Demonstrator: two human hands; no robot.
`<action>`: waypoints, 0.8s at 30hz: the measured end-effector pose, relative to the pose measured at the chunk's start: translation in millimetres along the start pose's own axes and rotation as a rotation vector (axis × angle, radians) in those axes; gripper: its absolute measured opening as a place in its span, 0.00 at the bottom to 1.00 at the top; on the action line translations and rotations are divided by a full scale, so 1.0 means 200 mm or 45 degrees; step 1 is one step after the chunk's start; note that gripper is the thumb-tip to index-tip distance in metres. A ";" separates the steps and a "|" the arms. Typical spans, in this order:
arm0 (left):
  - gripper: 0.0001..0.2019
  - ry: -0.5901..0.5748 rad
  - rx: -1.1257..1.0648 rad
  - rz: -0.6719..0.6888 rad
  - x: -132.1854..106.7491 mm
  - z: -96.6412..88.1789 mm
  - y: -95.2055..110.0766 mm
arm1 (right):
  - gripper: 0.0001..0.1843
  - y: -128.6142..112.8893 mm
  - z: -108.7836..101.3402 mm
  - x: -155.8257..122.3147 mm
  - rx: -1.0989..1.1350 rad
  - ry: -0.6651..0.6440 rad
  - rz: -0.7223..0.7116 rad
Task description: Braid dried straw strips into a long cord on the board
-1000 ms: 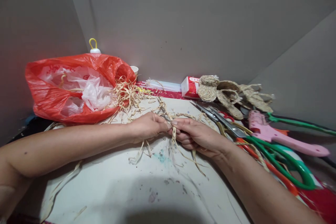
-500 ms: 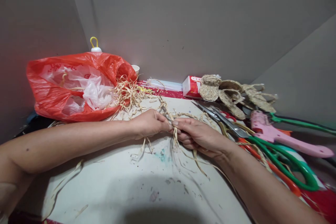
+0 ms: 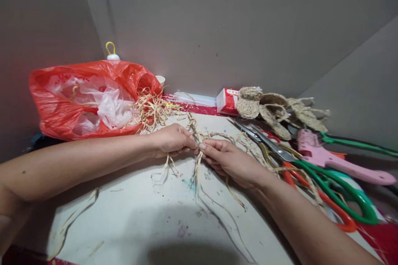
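My left hand (image 3: 174,140) and my right hand (image 3: 228,159) meet fingertip to fingertip over the white tabletop (image 3: 124,211). Both are closed in a pinch on pale, dry plant-fibre strands (image 3: 197,169), whose loose ends hang down between and below the fingers. Behind the fingertips a braided fibre cord (image 3: 192,122) runs away from me, and another stretch of braid curves off to the right. The exact point of the pinch is partly hidden by the thumbs.
At the left lies a red plastic bag (image 3: 83,132) with fibre shreds (image 3: 152,107) spilling beside it. On the right are green-handled scissors (image 3: 338,190), orange-handled scissors (image 3: 338,215), a pink glue gun (image 3: 342,161), woven fibre slippers (image 3: 273,118) and a red-white box (image 3: 226,101).
Both hands have shifted slightly left with the strands. A long loose strand that lay near my right forearm now trails down the middle of the tabletop.
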State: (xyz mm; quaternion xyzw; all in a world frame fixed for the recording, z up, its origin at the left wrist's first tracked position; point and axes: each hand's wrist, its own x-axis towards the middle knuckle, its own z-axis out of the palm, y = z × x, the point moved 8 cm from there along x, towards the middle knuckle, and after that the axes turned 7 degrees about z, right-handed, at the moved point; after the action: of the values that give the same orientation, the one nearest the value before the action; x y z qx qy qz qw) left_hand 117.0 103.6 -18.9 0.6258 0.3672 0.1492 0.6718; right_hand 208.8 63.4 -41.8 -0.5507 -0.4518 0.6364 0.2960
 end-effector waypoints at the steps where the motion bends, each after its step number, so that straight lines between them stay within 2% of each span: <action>1: 0.06 0.013 0.018 -0.010 -0.01 0.00 0.00 | 0.20 0.00 0.00 0.00 -0.004 0.016 -0.002; 7: 0.10 0.044 -0.001 -0.081 -0.05 0.01 0.03 | 0.21 -0.02 0.02 -0.01 -0.062 0.030 -0.074; 11: 0.12 0.005 -0.214 -0.192 -0.08 0.06 -0.01 | 0.21 -0.05 0.03 -0.01 -0.161 0.089 -0.160; 15: 0.12 0.046 -0.417 -0.290 -0.09 0.10 -0.05 | 0.20 -0.05 0.02 0.00 -0.212 0.166 -0.256; 19: 0.12 0.144 -0.445 -0.252 -0.10 0.13 -0.06 | 0.20 -0.03 0.02 0.01 -0.139 0.165 -0.282; 24: 0.09 0.235 -0.366 -0.160 -0.12 0.12 -0.05 | 0.20 -0.03 0.04 -0.01 -0.068 0.030 -0.179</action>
State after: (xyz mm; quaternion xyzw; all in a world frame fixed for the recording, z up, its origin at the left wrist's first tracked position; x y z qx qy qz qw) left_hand 113.1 68.6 -22.8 0.4828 0.4404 0.2147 0.7259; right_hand 200.0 62.5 -36.0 -0.5329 -0.5028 0.5950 0.3305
